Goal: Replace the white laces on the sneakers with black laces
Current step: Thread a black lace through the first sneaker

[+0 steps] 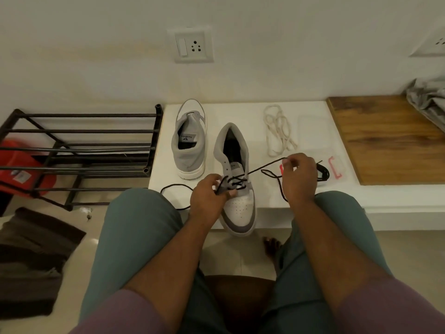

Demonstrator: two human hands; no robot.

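Cord, thin limp black lace (262,168), hung slack beside grey-and-white sneaker (237,189); right hand (299,175) pinched it near its tip, the best hold; left hand (208,195) pressed the tongue.

Both hands fwd, left (209,196) curled low, right (299,177) pinching higher.

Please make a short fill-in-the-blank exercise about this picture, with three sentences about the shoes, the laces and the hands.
1. The right hand pulls a lace of ____ colour out of the near sneaker.
2. The removed white laces lie on the white ledge, to the ____ of the near sneaker.
3. The far sneaker has ____ lace in it.

Missing words: black; right; no
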